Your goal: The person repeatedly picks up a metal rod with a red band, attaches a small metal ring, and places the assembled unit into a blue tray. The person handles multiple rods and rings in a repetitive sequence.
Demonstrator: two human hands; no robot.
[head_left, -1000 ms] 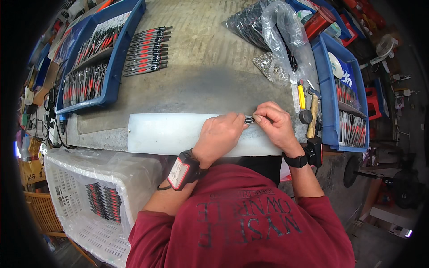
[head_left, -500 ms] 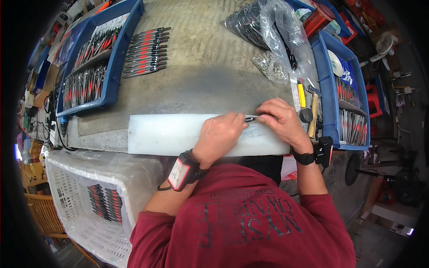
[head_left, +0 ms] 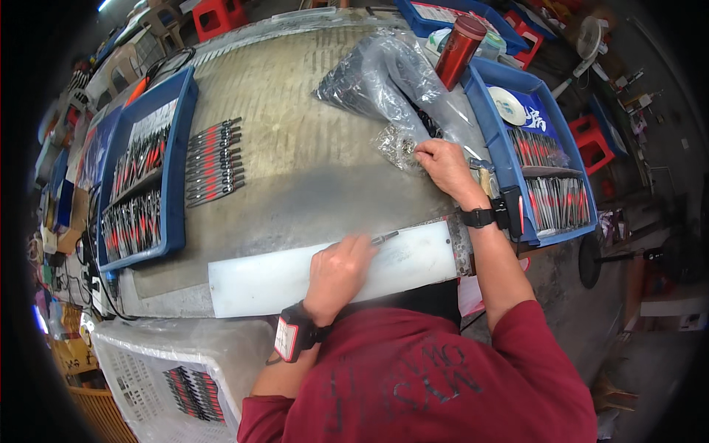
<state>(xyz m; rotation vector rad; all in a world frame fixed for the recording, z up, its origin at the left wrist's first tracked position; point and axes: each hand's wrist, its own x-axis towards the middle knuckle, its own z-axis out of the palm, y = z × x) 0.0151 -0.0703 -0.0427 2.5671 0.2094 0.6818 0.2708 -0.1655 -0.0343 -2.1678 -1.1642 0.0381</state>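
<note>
I stand at a grey, worn bench in a crowded workshop, with red stools and a fan beyond its far edge. Far to the left of my fingers sits a blue tray packed with red-and-black tools, and just right of it a row of the same tools lies loose on the bench. Below the bench, left of my left wrist, a white crate holds another bundle of them.

A white board lies along the near edge of the bench. My left hand rests on it, fingers curled together around a small dark tool whose tip pokes out to the right of my knuckles, lying on the board. A band with a white tag wraps that wrist.

My right hand is well apart from the left, further back on the bench. Its fingertips are bunched at a little pile of small metal parts at the mouth of a clear plastic bag; I cannot tell whether they pinch one. A black watch is on that wrist.

Just right of that hand stands a second blue tray with more tools, and behind it a red flask.
</note>
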